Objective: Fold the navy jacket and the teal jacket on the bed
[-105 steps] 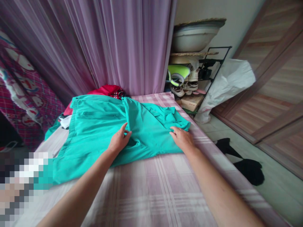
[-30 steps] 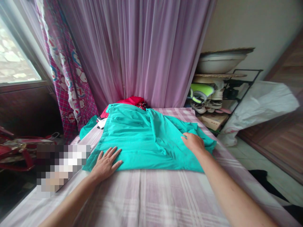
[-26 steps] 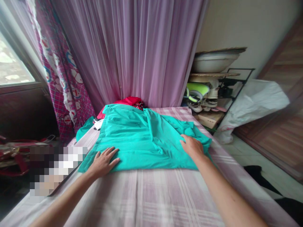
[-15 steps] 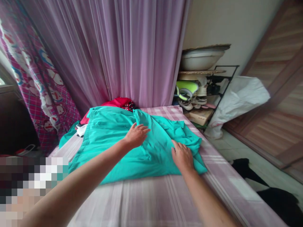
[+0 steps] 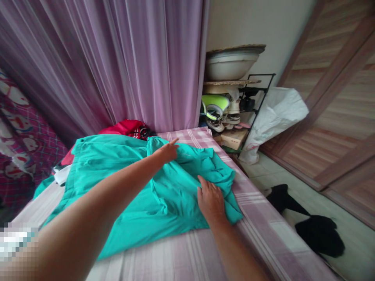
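Observation:
A teal garment (image 5: 172, 195) is spread over the bed, one part folded over and wrinkled toward its right end. It looks like a shirt, though its full shape does not show. My left hand (image 5: 167, 152) is over the garment's far edge, near the fold, with the index finger stretched out and no cloth visibly gripped. Lower and to the right, my right hand (image 5: 211, 199) lies flat on the folded part, fingers extended. The undersides of both hands are hidden.
The bed has a checked purple sheet (image 5: 258, 218). Red clothing (image 5: 121, 127) and a white cloth (image 5: 62, 175) lie beyond the garment. A purple curtain (image 5: 146, 58) hangs behind. At right are a shoe rack (image 5: 258, 105), a white bag (image 5: 272, 113) and black clothing (image 5: 320, 236) on the floor.
My view has turned right. My left hand has moved right across the garment toward its far edge, its fingers less spread. My right hand stays on the folded part.

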Demonstrator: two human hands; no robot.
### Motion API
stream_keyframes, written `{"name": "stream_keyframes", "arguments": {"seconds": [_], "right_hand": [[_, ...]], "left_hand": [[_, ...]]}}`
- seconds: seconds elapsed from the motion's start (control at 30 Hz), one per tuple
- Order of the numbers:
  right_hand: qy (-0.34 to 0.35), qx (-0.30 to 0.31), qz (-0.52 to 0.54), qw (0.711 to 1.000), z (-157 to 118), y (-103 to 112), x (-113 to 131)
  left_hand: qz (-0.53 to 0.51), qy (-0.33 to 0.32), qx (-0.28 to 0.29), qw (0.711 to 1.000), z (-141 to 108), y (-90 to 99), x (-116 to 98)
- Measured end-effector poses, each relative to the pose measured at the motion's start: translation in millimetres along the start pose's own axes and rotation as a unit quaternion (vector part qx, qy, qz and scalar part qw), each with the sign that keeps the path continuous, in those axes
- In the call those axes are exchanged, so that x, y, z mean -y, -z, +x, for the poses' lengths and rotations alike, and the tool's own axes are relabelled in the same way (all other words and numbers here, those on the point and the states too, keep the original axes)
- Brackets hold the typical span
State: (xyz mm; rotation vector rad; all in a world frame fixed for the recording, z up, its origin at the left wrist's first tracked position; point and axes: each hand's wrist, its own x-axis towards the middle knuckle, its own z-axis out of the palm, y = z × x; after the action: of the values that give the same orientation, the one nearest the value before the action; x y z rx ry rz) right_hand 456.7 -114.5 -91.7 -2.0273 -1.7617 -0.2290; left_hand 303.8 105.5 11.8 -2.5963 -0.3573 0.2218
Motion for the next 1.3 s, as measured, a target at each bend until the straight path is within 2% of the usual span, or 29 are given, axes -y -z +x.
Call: {"name": "stream_keyframes", "arguments": {"seconds": [0.13,0.27,0.4,0.5,0.57,0.67,0.8,0.9,1.0,1.07,1.17,1.3], "right_hand": [[0.005,0.010,-0.002,1.000,0.7,-1.4,-2.0],[-0.017,0.022,-0.009,1.000,1.9,5.2,2.2],[-0.021,0.028,-0.013,0.999,2.3,12.9,7.3],[-0.016,0.024,-0.008,1.000,2.3,15.2,8.9],[-0.011,0.018,-0.003,1.000,2.2,15.0,9.2],[-0.004,0.007,0.001,1.000,1.6,13.2,8.9],[0.005,-0.019,0.005,1.000,0.5,8.5,6.3],[0.009,-0.037,0.016,0.999,-0.2,5.5,4.1],[0.003,-0.040,0.024,0.999,-0.7,4.7,3.2],[-0.008,-0.035,0.023,0.999,-0.7,5.0,3.4],[-0.030,-0.028,0.015,0.999,-0.4,4.9,3.7],[-0.036,-0.042,0.026,0.998,0.2,3.0,2.3]], "left_hand": [[0.035,0.023,-0.007,0.999,-42.3,8.1,43.9],[0.047,0.038,-0.027,0.998,-88.1,16.7,67.1],[0.074,0.080,-0.038,0.993,-140.0,21.2,69.8],[0.079,0.123,-0.046,0.988,-171.5,23.8,58.2],[0.079,0.150,-0.053,0.984,-182.3,25.2,48.3],[0.072,0.173,-0.060,0.980,-180.4,24.1,37.1],[0.015,0.222,-0.071,0.972,-155.9,11.0,32.0],[-0.035,0.274,-0.097,0.956,-136.6,-3.2,35.8],[-0.042,0.291,-0.113,0.949,-124.0,-9.0,47.5],[-0.024,0.283,-0.112,0.952,-119.7,-3.4,59.0],[-0.001,0.275,-0.117,0.954,-121.7,19.7,76.0],[0.037,0.250,-0.133,0.958,-150.9,63.7,82.6]]}}
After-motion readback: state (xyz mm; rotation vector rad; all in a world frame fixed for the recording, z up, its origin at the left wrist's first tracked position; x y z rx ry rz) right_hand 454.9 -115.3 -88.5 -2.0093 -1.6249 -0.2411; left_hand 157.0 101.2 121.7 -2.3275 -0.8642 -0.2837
